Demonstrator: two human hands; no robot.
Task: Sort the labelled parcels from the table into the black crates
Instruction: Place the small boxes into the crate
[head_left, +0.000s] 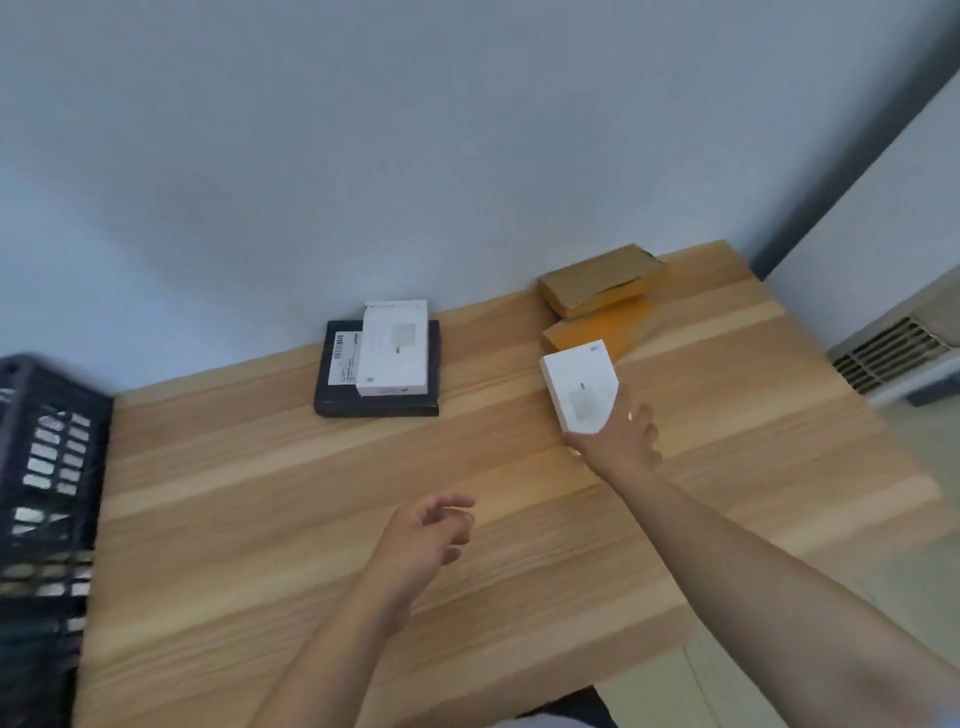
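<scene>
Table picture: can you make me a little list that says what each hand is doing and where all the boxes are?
right hand: holds a small white box above the table
left hand: holds nothing, fingers loosely curled
stack by the wall: white box on a black parcel with a label
cardboard parcels: brown one resting on an orange one, far right
black crate: at the table's left edge
</scene>
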